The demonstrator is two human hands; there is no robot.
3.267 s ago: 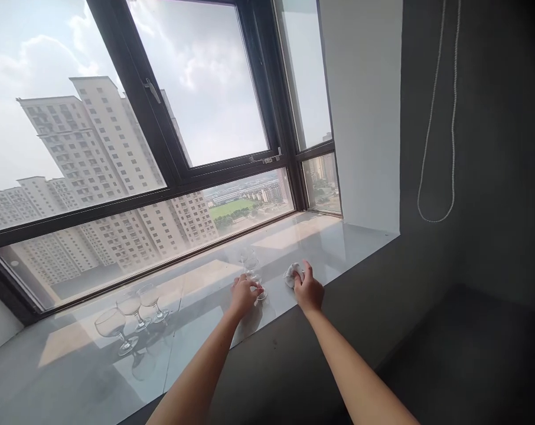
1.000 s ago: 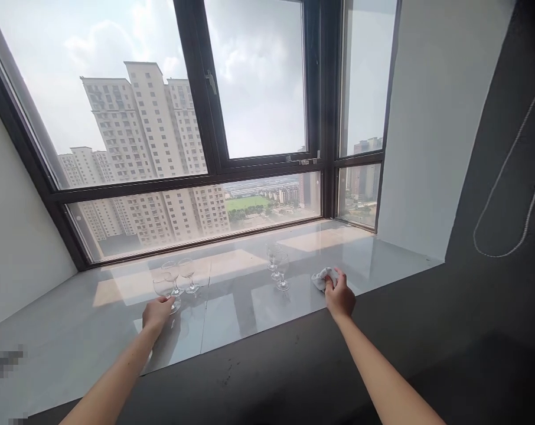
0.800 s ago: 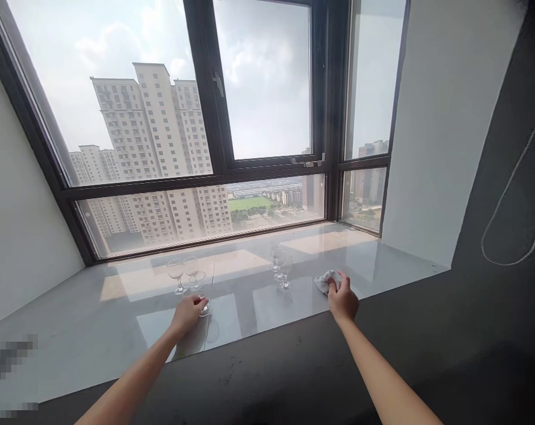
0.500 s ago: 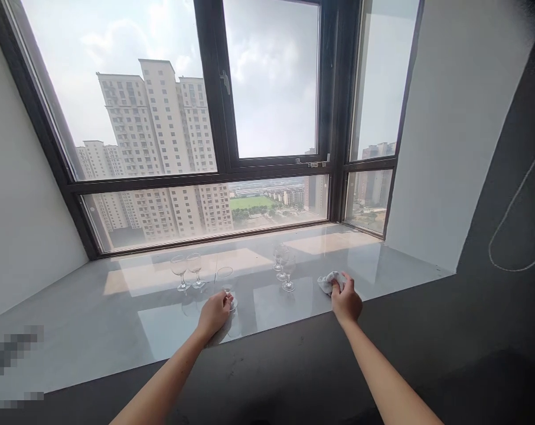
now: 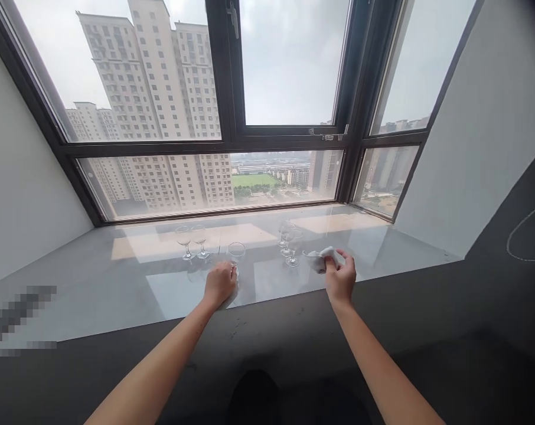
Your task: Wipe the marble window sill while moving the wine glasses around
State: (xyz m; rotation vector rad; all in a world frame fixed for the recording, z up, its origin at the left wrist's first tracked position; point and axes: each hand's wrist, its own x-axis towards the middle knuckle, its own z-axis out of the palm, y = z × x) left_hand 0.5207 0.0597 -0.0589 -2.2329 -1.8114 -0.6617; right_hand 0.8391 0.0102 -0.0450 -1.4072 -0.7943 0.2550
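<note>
My left hand point(image 5: 220, 285) is closed round the stem of a clear wine glass point(image 5: 236, 254) that stands on the glossy grey window sill point(image 5: 117, 289). My right hand point(image 5: 341, 278) pinches a crumpled white cloth point(image 5: 319, 259), lifted a little above the sill. Two more glasses point(image 5: 290, 241) stand just left of the cloth, between my hands. Another pair of glasses point(image 5: 192, 240) stands farther left, near the window.
A large dark-framed window point(image 5: 232, 139) runs along the back of the sill, with white side walls point(image 5: 19, 177) at both ends. A dark ledge point(image 5: 294, 342) lies in front of the sill. A bead cord point(image 5: 527, 236) hangs on the dark wall at the right.
My left hand has let go of a glass near the cloth, taken one from the left group and slid it right toward the middle. My right hand has raised the cloth slightly.
</note>
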